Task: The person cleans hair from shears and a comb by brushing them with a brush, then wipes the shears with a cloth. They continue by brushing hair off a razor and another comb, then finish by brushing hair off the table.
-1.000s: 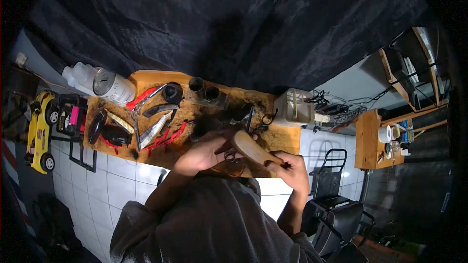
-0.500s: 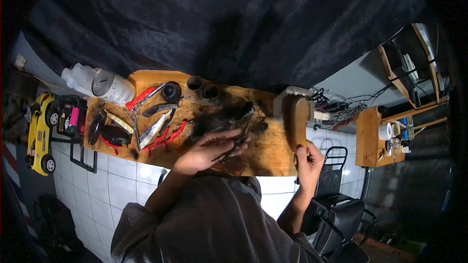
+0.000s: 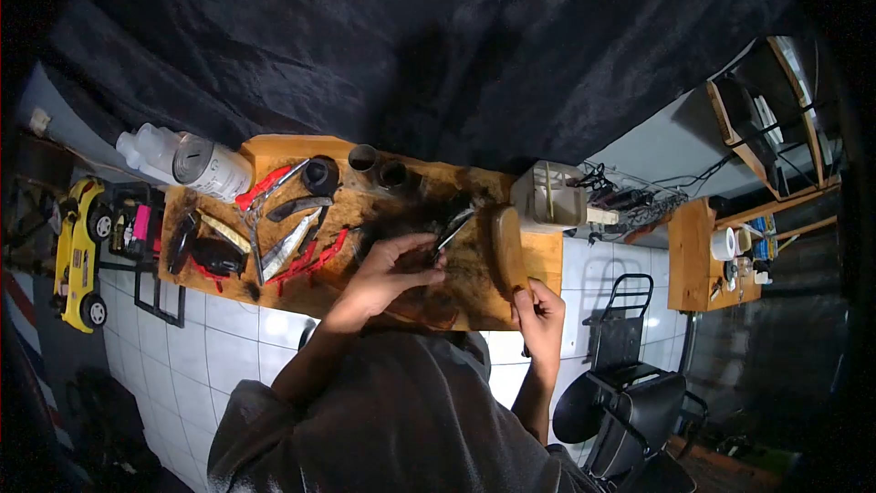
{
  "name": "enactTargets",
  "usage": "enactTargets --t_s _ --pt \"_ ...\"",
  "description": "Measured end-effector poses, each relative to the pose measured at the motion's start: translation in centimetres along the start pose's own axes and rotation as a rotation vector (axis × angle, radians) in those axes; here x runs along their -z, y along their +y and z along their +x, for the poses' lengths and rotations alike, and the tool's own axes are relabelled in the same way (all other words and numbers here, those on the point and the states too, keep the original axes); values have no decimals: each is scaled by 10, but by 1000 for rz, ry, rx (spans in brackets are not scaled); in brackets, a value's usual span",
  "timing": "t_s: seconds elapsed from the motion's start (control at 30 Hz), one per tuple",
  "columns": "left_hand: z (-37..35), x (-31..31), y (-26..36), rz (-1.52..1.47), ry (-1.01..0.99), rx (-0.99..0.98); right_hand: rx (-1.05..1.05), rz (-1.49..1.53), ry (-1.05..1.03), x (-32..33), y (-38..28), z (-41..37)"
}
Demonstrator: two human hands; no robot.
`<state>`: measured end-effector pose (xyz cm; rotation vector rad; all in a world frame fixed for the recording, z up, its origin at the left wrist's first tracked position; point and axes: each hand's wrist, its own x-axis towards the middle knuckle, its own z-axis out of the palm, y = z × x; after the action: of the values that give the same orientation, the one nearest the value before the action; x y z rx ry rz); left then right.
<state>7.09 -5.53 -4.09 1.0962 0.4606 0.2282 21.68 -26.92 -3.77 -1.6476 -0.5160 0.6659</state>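
Note:
My right hand (image 3: 540,319) is closed on the lower end of a long wooden-backed brush (image 3: 505,246), held upright over the right part of the wooden board. Its bristle side faces left and looks dark. Near the middle, my left hand (image 3: 391,274) is curled, thumb and fingertips close around a dark object with a shiny metal strip (image 3: 453,228); its kind cannot be made out. Dark loose clippings (image 3: 401,224) are scattered under and around this hand. Close below lies a reddish-brown flat piece (image 3: 429,315), partly covered by my hand.
Left on the wooden board (image 3: 538,265) lie red-handled scissors (image 3: 266,184), a red comb (image 3: 315,260) and black clippers (image 3: 217,257). Two dark cups (image 3: 363,158) stand at the back, a clear container (image 3: 552,196) at the right. A black chair (image 3: 634,402) is on the tiled floor.
My right hand has carried the brush left, away from the clear container. My left hand has changed from flat, extended fingers to a curled hold on the dark object.

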Motion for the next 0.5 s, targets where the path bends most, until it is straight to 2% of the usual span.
enactTargets --t_s 0.13,0.2,0.3,0.4,0.5 --pt "1 -5 6 236 -13 67 -49 -29 -28 -5 1 -1" --pt "5 -6 3 309 -18 75 9 -68 -87 -5 -1 -2" --pt "6 -9 12 109 -174 152 -23 -169 -170 -3 -12 -6" --pt "12 0 -4 295 -212 -89 -28 -226 -251 0 -19 -5" --pt "9 -1 -5 94 -241 -113 -36 -273 -312 4 -21 -2"
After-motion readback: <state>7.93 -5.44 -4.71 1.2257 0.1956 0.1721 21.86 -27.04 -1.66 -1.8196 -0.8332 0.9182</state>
